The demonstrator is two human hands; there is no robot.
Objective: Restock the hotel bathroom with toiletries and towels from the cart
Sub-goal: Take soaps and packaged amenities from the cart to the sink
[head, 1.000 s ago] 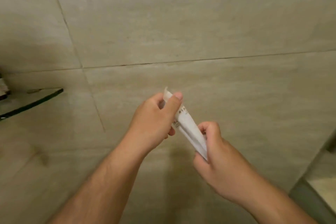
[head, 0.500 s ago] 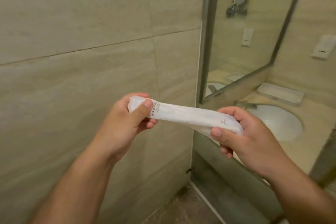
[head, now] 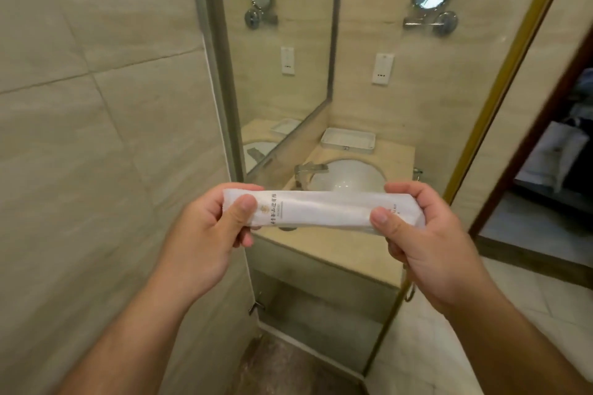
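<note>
Head view. White toiletry packet (head: 317,210) held level in the air, above the near edge of the worktop (head: 324,242). Left end pinched by left hand (head: 205,234), right end by right hand (head: 426,244); fingers (head: 405,192) curled behind, thumbs on front. Beyond: sink basin (head: 353,181), tap (head: 308,170), white tray (head: 348,139) at the back.

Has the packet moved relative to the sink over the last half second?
Yes: the packet has shifted right, from left of the sink to across its near rim.
</note>
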